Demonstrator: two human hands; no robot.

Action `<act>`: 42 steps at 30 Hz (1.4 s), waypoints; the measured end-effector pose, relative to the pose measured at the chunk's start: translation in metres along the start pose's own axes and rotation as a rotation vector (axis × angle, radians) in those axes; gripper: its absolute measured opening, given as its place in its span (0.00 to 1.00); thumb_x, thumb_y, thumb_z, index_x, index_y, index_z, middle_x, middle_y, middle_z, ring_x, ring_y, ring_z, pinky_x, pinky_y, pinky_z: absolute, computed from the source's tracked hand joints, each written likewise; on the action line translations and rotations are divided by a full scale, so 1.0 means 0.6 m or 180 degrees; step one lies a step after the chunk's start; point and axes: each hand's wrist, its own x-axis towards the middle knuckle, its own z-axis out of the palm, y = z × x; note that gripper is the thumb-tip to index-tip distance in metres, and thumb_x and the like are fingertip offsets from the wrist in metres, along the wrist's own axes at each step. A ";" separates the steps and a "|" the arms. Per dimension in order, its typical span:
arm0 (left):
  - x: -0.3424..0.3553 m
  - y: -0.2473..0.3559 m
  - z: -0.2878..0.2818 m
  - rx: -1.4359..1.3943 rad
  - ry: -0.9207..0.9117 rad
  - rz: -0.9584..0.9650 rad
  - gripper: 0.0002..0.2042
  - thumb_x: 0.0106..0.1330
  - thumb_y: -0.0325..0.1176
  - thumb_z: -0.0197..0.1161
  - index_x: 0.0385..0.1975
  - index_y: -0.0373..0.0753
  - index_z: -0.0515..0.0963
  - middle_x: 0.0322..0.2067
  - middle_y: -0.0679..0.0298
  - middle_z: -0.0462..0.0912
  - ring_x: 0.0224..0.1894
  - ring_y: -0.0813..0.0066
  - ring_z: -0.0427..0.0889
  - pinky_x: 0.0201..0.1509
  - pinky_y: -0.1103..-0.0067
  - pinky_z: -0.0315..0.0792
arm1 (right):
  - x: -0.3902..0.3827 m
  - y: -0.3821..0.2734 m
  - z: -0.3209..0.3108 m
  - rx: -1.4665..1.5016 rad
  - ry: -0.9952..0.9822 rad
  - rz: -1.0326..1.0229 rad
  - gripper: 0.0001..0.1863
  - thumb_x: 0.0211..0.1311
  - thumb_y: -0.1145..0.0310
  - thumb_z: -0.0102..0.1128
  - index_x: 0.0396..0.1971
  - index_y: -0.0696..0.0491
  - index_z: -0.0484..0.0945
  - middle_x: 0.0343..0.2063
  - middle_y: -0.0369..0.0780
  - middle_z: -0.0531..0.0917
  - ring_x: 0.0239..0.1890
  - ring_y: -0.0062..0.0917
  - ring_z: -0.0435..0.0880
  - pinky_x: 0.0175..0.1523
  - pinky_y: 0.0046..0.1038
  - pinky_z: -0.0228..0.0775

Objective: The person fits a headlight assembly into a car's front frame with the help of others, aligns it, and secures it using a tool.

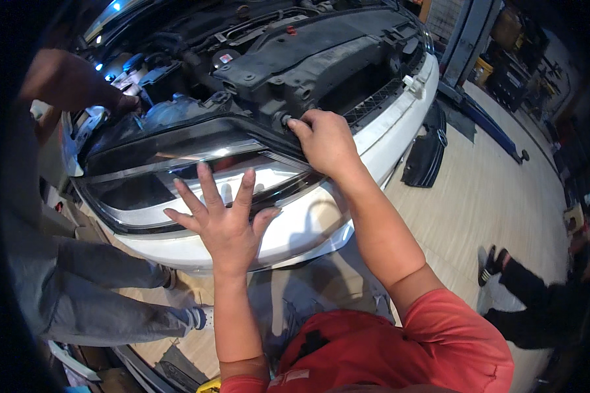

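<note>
My left hand (226,219) lies with its fingers spread over the clear lens of a car headlight (157,154). At the headlight's inner upper corner, my right hand (324,141) is closed, its thumb and fingers curled by a small dark fitting (283,120). What sits between those fingers is hidden. The headlight rests above the white front bumper (196,252), below the open engine bay. A co-worker's hand (126,103) reaches in behind the headlight's outer end on the left.
The co-worker stands close on my left in grey trousers (92,295). A black grille piece (426,154) lies on the floor to the right, with a lift post (469,46) beyond. Another person's leg (524,281) shows at the right. Car parts lie at the lower left.
</note>
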 end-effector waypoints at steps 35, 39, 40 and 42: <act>0.002 0.002 -0.003 0.0065 -0.0063 -0.0010 0.38 0.49 0.68 0.62 0.65 0.73 0.65 0.75 0.56 0.39 0.75 0.42 0.29 0.63 0.32 0.27 | -0.002 -0.002 -0.003 0.0103 -0.0108 0.0210 0.17 0.60 0.60 0.62 0.27 0.62 0.83 0.27 0.54 0.82 0.35 0.50 0.82 0.42 0.41 0.73; 0.002 0.004 -0.001 -0.0072 -0.0058 -0.0059 0.39 0.46 0.64 0.66 0.64 0.76 0.64 0.75 0.59 0.38 0.75 0.43 0.28 0.64 0.32 0.26 | -0.004 0.009 -0.002 0.0216 -0.0054 -0.0058 0.17 0.61 0.59 0.62 0.27 0.61 0.82 0.26 0.54 0.81 0.35 0.51 0.81 0.43 0.41 0.73; 0.002 0.006 -0.001 -0.0137 -0.0063 -0.0091 0.40 0.45 0.61 0.69 0.64 0.77 0.64 0.75 0.61 0.38 0.75 0.43 0.28 0.64 0.32 0.25 | -0.002 0.009 0.000 0.0108 -0.0061 -0.0045 0.15 0.59 0.61 0.63 0.27 0.61 0.82 0.25 0.53 0.82 0.32 0.48 0.82 0.40 0.39 0.73; 0.001 0.006 -0.002 -0.0153 -0.0078 -0.0111 0.39 0.44 0.61 0.69 0.63 0.77 0.65 0.75 0.60 0.38 0.75 0.43 0.29 0.64 0.32 0.25 | 0.002 0.008 0.001 -0.0108 -0.0063 -0.0019 0.13 0.57 0.64 0.66 0.29 0.62 0.82 0.23 0.51 0.82 0.28 0.43 0.83 0.35 0.35 0.72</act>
